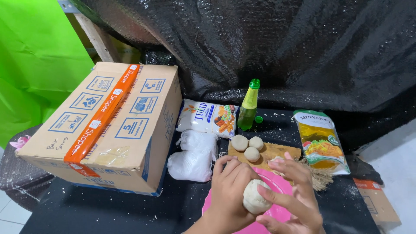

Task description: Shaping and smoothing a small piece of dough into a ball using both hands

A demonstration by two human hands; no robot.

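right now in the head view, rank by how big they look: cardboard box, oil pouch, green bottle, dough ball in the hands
1. cardboard box
2. oil pouch
3. green bottle
4. dough ball, though it is nearest the camera, so its place against the bottle is unsure.

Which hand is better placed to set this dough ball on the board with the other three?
Right, probably. The right hand lies on the side nearer the wooden board and its three dough balls. The left hand cups the dough ball from the far side, so it would have to cross over.
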